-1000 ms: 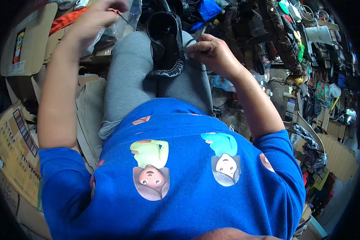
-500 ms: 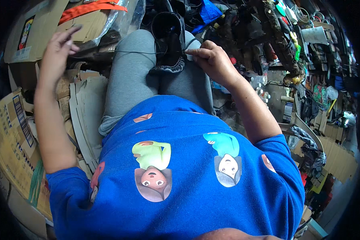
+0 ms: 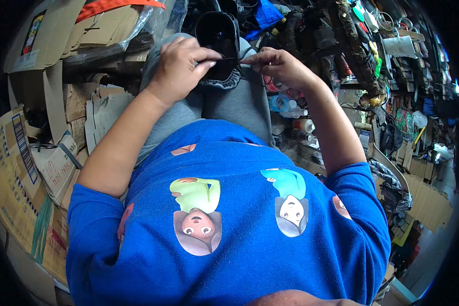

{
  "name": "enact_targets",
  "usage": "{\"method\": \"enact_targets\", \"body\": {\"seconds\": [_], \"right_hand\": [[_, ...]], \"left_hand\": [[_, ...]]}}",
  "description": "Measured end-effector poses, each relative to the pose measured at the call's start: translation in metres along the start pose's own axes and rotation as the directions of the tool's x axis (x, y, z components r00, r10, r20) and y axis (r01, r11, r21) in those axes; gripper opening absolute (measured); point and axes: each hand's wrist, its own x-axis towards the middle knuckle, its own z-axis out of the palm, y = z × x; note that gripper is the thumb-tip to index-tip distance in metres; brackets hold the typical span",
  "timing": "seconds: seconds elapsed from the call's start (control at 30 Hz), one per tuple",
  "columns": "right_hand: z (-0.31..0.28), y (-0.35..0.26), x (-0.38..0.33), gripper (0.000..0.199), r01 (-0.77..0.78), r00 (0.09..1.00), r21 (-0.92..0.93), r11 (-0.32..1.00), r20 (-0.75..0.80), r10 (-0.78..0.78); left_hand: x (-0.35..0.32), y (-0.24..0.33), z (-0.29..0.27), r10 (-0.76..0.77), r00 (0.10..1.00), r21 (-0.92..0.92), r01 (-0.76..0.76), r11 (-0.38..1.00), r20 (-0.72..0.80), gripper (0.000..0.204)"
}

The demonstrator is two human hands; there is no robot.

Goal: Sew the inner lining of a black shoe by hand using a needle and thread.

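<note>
Head view looks down on our lap, where a black shoe rests on our grey-trousered knees, its opening turned up toward us and its padded collar nearest our body. Our left hand lies over the shoe's left side, fingers curled, with thumb and forefinger pinched together on a thin dark thread. Our right hand sits at the shoe's right side, its fingertips also pressed together on the same thread, which runs taut and level between the two hands across the collar. We cannot tell whether a needle is held in either pinch

Our blue shirt, printed with two cartoon figures, fills the lower half of the view. To our left lie flattened cardboard boxes, and a clear plastic bag with an orange strap showing at its top sits beyond our left knee. To our right, near the thigh, stand a few small plastic bottles, and past them a crowded rack of dark shoes and hanging goods runs along the upper right
</note>
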Motion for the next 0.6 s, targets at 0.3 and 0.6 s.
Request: {"method": "enact_targets", "body": {"seconds": [0.3,0.6], "right_hand": [[-0.021,0.017,0.028,0.024,-0.087,0.982,0.190,0.978,0.184,0.051],[-0.024,0.011,0.031,0.021,-0.052,0.980,0.102,0.993,0.195,0.031]], "left_hand": [[0.005,-0.017,0.017,-0.018,0.998,-0.001,0.018,1.000,0.065,0.018],[0.006,-0.015,0.018,-0.062,0.990,0.037,0.058,0.998,0.124,0.019]]}}
